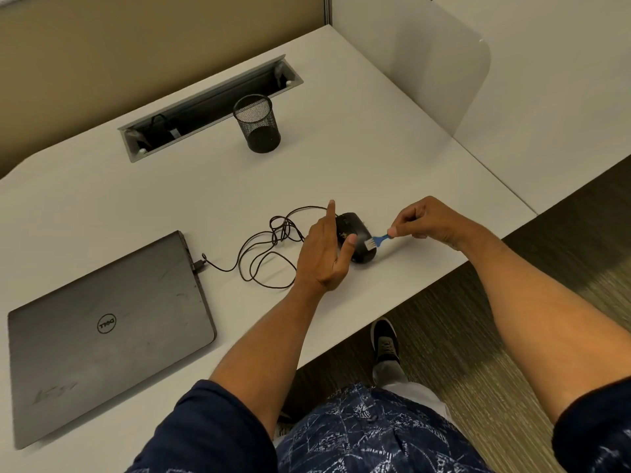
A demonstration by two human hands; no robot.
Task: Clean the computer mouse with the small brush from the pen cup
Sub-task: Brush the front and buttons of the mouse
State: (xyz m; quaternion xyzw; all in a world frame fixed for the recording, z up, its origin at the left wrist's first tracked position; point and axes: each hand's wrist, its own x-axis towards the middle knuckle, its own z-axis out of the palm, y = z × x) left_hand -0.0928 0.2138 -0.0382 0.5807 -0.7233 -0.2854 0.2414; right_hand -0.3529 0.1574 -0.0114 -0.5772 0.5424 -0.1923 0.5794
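Observation:
A black wired computer mouse [356, 233] lies on the white desk near its front edge. My left hand [324, 254] steadies it from the left, thumb on its top and index finger pointing up. My right hand [426, 221] pinches the blue handle of a small brush [375, 240], whose pale bristles touch the mouse's right rear side. The black mesh pen cup [257, 124] stands upright farther back, with nothing seen inside.
The mouse's black cable [269, 247] lies in loose loops to the left, plugged into a closed grey laptop [106, 332]. An open cable tray [208, 107] is set in the desk behind the cup. A translucent divider [444, 70] borders the right side. The desk edge [409, 295] runs diagonally before me.

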